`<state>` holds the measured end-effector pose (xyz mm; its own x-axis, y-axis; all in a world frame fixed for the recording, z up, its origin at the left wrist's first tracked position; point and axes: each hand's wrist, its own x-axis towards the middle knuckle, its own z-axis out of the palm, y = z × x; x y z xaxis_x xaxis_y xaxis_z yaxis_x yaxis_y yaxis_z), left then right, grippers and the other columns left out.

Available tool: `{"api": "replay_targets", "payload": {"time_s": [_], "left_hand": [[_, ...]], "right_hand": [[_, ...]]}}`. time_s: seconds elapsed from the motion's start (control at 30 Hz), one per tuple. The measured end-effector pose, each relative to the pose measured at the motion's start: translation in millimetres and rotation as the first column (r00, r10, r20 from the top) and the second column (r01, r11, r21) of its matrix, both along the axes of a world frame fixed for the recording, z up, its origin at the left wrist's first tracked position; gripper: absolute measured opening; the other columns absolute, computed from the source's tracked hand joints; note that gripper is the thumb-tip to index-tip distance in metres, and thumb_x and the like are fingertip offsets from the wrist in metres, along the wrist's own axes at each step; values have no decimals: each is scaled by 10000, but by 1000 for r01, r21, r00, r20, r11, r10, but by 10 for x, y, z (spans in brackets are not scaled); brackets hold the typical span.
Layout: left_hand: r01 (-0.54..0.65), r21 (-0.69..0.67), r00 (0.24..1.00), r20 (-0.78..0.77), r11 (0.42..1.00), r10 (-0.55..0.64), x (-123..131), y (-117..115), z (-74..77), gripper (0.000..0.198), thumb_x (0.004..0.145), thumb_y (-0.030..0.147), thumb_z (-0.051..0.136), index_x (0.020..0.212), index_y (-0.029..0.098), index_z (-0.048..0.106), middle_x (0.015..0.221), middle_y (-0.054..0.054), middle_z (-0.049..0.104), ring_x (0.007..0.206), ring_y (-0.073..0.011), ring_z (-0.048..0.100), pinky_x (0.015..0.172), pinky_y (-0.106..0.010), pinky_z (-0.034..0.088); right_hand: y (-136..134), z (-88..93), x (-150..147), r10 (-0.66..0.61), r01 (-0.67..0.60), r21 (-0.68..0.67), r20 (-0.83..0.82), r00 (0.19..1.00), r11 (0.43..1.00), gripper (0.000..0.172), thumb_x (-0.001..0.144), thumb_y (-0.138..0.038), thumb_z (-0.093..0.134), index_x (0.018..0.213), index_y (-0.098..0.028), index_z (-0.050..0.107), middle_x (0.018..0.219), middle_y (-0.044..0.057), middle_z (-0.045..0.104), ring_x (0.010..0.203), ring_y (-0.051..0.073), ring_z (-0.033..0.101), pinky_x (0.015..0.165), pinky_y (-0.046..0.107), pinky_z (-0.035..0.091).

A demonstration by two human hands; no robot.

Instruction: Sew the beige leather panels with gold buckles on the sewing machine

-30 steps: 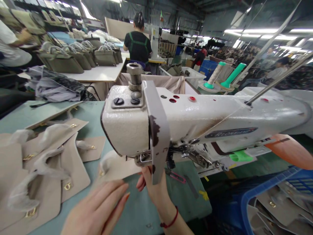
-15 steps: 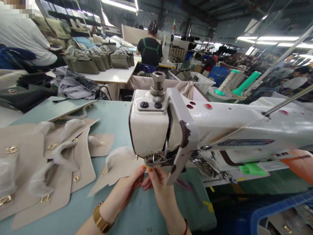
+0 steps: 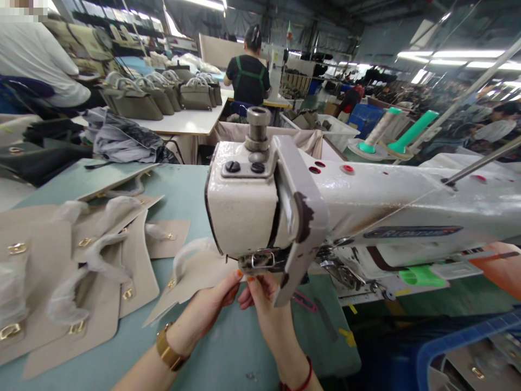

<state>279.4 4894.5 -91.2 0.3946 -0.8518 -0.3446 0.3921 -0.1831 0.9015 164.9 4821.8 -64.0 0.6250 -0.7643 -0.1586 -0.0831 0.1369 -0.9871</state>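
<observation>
A beige bag panel [image 3: 202, 276] with a plastic-wrapped handle and gold fitting lies under the head of a white sewing machine [image 3: 240, 217]. My left hand [image 3: 217, 298] pinches the panel's near edge, its thumb on top close to the needle area. Just right of it, my right hand [image 3: 266, 301] is closed at the same edge, thumb tip beside the left thumb. The machine's guard bar hides part of the right hand's far side. The needle and the stitch line are hidden by the machine head.
Several similar beige panels [image 3: 93, 293] overlap at the left on the green table [image 3: 195, 353]. A pink clip-like item [image 3: 304, 302] lies right of my hands. Thread cones [image 3: 413, 130] stand behind the machine; a blue crate [image 3: 427, 353] is at lower right. A co-worker [image 3: 248, 73] sits beyond.
The view has shifted slightly, so the machine head appears a little further left and higher. Both hands stay at the panel's edge, with hardly any movement.
</observation>
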Motion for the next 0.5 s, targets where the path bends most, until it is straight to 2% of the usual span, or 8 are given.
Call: {"api": "replay_targets", "payload": {"time_s": [0.17,0.27,0.5], "left_hand": [[-21,41,1000,15,999,20,66,-58,-64,414,841,494,519,578,184,443,537,47,348,555,-112,280,537,-258,261],[-48,41,999,8,998,48,71,-93,-78,413,821,499,541,576,189,420,533,54,328,544,-106,256,516,-249,250],[-153,40,988,-16,987,154,7,-145,-15,360,773,475,594,588,180,503,509,54,364,508,-95,296,494,-236,266]], "right_hand": [[-24,-37,23,-21,21,21,15,1000,1000,361,860,-465,521,833,-124,635,583,26,641,494,112,607,511,212,501],[-20,-27,26,-17,17,34,26,1000,999,353,857,-453,528,847,-118,638,570,20,634,481,108,602,493,204,491],[25,44,4,-3,2,50,24,1000,999,317,855,-432,535,790,-132,614,544,5,630,453,87,573,488,187,496]]}}
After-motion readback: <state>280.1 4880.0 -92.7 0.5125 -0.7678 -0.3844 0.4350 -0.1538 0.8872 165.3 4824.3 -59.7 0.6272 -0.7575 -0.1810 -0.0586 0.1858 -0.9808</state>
